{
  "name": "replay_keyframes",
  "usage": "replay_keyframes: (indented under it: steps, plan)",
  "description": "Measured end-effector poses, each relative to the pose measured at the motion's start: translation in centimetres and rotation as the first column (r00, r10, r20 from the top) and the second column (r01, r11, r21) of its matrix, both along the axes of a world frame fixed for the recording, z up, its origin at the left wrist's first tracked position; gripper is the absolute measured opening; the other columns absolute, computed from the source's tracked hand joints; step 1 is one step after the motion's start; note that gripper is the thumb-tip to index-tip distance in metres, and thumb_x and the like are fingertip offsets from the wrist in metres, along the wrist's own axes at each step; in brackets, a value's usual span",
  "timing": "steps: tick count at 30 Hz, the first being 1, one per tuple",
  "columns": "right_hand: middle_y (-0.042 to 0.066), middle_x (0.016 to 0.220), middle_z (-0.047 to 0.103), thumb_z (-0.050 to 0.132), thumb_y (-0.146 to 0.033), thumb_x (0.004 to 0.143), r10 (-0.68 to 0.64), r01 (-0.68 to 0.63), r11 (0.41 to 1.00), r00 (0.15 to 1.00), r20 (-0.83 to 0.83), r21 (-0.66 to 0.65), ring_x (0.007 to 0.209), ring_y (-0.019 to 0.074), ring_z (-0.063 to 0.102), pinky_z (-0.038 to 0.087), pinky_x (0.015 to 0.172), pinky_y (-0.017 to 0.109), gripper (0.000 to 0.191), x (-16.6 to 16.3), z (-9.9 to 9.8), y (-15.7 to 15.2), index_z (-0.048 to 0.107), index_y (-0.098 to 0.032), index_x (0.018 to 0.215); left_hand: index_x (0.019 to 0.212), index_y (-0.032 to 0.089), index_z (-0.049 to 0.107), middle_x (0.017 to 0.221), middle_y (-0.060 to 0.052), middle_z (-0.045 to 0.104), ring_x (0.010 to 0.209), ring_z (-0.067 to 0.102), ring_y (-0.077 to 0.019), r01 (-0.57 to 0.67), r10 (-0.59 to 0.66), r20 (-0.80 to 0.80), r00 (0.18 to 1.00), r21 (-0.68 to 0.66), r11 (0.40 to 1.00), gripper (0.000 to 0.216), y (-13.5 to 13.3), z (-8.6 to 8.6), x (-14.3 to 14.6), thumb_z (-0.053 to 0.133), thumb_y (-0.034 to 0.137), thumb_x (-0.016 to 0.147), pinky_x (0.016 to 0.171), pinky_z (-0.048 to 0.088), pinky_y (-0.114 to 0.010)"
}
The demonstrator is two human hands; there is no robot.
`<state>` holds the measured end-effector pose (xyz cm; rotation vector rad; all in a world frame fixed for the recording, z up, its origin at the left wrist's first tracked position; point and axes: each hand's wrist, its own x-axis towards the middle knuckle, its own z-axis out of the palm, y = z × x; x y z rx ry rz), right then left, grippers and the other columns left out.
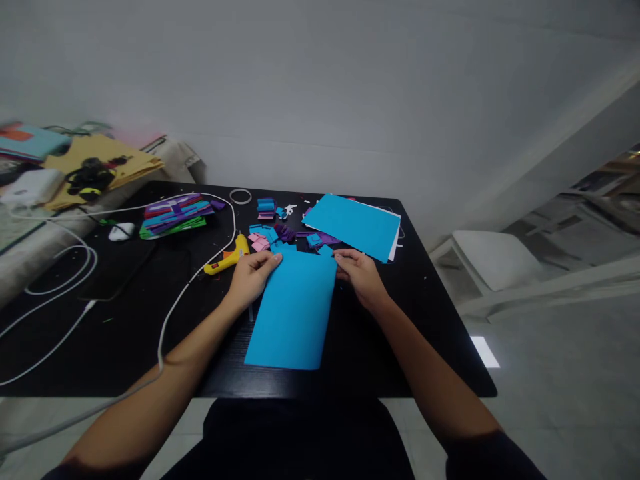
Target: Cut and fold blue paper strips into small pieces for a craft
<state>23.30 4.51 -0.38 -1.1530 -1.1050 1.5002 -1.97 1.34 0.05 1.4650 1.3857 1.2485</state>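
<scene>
A blue sheet of paper (295, 313) hangs slightly curved between my two hands over the near part of the black table. My left hand (251, 273) pinches its far left corner, thumb on top. At the far right corner, my right hand (361, 275) grips the edge between thumb and fingers. Just beyond the sheet lie small cut pieces of blue paper (263, 233), pink paper (259, 242) and purple paper (285, 233). A yellow glue gun (227, 257) lies right beside my left hand.
Another blue sheet (357, 225) lies over white paper at the back right. Bundled paper strips (175, 215), an earbud case (121, 231) and a dark phone (117, 273) sit on the left. A white cable (173, 303) crosses the table (400, 320) and my left forearm. A white chair (495, 260) stands right.
</scene>
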Motion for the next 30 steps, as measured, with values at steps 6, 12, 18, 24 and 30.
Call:
replay_keyframes:
  steps: [6, 12, 18, 24, 30]
  plan:
    - [0.005, 0.080, 0.072, 0.085, -0.052, 0.070, 0.158, -0.156, 0.985, 0.987, 0.032, -0.071, 0.074, 0.0178, 0.069, 0.059, 0.073, 0.033, 0.040, -0.4, 0.1, -0.6, 0.074, -0.016, 0.085, 0.059, 0.017, 0.060, 0.055, 0.002, 0.044, 0.054, 0.037, -0.0118, -0.079, 0.079, -0.010, 0.997, 0.060, 0.995, 0.042, 0.2, 0.1, -0.3, 0.068, 0.052, 0.080, 0.051, 0.029, -0.025]
    - [0.005, 0.082, 0.073, 0.085, -0.052, 0.070, 0.212, -0.210, 0.976, 0.977, 0.021, -0.061, 0.077, 0.0169, 0.068, 0.058, 0.075, 0.031, 0.039, -0.4, 0.4, -0.9, 0.074, -0.015, 0.078, 0.060, 0.018, 0.061, 0.056, 0.001, 0.046, 0.057, 0.040, -0.0127, -0.097, 0.099, -0.020, 0.995, 0.074, 0.993, 0.038, 0.1, 0.6, -0.3, 0.068, 0.049, 0.081, 0.053, 0.031, -0.026]
    - [0.006, 0.079, 0.074, 0.086, -0.056, 0.068, 0.158, -0.157, 0.987, 0.986, 0.057, -0.019, 0.073, 0.0178, 0.069, 0.059, 0.073, 0.034, 0.043, -0.5, 0.1, -0.8, 0.075, -0.016, 0.077, 0.061, 0.018, 0.061, 0.057, 0.001, 0.048, 0.057, 0.041, -0.0131, -0.108, 0.108, 0.004, 0.994, 0.057, 0.992, 0.038, -0.1, 0.7, 0.0, 0.069, 0.050, 0.079, 0.053, 0.033, -0.026]
    - [0.006, 0.084, 0.075, 0.084, -0.059, 0.070, 0.224, -0.224, 0.972, 0.974, -0.010, -0.073, 0.081, 0.0209, 0.072, 0.060, 0.082, 0.037, 0.043, -0.9, 0.1, -1.1, 0.074, -0.017, 0.078, 0.057, 0.018, 0.057, 0.055, 0.002, 0.042, 0.055, 0.037, -0.0119, -0.133, 0.132, 0.018, 0.991, 0.072, 0.989, 0.040, -0.1, 0.5, 0.0, 0.069, 0.048, 0.080, 0.051, 0.030, -0.026]
    - [0.007, 0.081, 0.074, 0.083, -0.060, 0.071, 0.270, -0.268, 0.958, 0.963, 0.008, -0.099, 0.076, 0.0194, 0.070, 0.060, 0.080, 0.038, 0.046, -0.8, 0.0, -1.2, 0.075, -0.015, 0.077, 0.060, 0.018, 0.060, 0.056, 0.002, 0.044, 0.055, 0.038, -0.0119, -0.150, 0.148, 0.026, 0.989, 0.085, 0.985, 0.038, -0.1, 0.5, -0.3, 0.069, 0.047, 0.082, 0.051, 0.031, -0.025]
